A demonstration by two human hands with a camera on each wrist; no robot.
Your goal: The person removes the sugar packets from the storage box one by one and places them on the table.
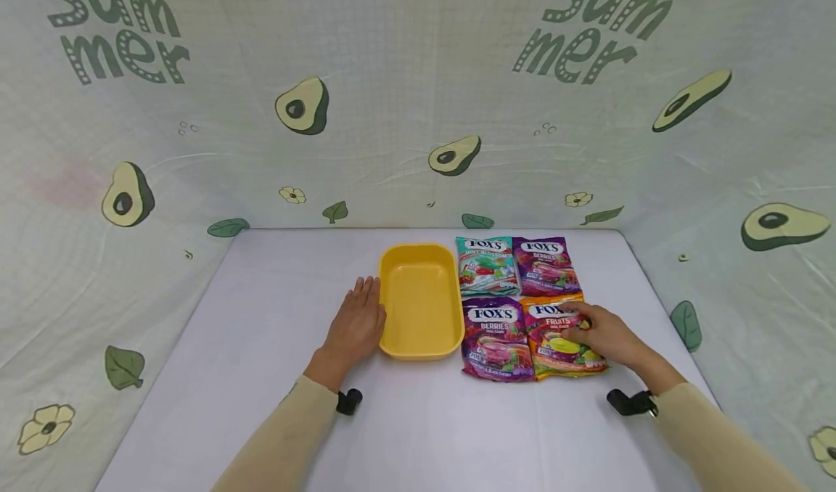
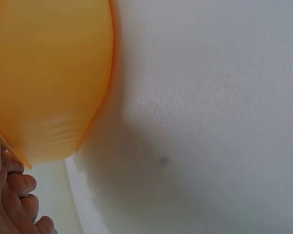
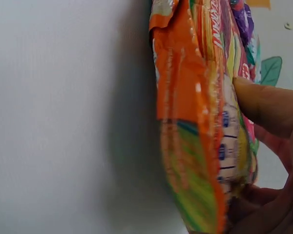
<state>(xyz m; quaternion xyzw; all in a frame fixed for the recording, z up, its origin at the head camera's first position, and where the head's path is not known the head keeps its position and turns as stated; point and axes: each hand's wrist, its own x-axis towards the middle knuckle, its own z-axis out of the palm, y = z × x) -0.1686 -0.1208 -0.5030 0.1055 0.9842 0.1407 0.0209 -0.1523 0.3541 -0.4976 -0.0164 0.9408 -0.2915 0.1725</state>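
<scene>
The left hand (image 1: 353,319) rests against the left side of a yellow plastic tray (image 1: 421,355). Its fingers lie along the rim in the head view; in the left wrist view, fingertips (image 2: 30,204) show beside the tray wall (image 2: 53,73). At the right, the right hand (image 1: 604,336) grips an orange bag of Fox's Fruits candy (image 1: 551,354) by its right part. In the right wrist view the thumb (image 3: 268,105) presses the bag's printed front (image 3: 229,131), and the other fingers are partly hidden behind it.
Left of the orange bag lies a purple Fox's Berries bag (image 1: 496,343). Behind these are a green Mint Blossom bag (image 1: 486,267) and another purple Berries bag (image 1: 545,267). All sit right of the tray on a white table (image 1: 457,434), with a patterned cloth (image 1: 392,100) around it.
</scene>
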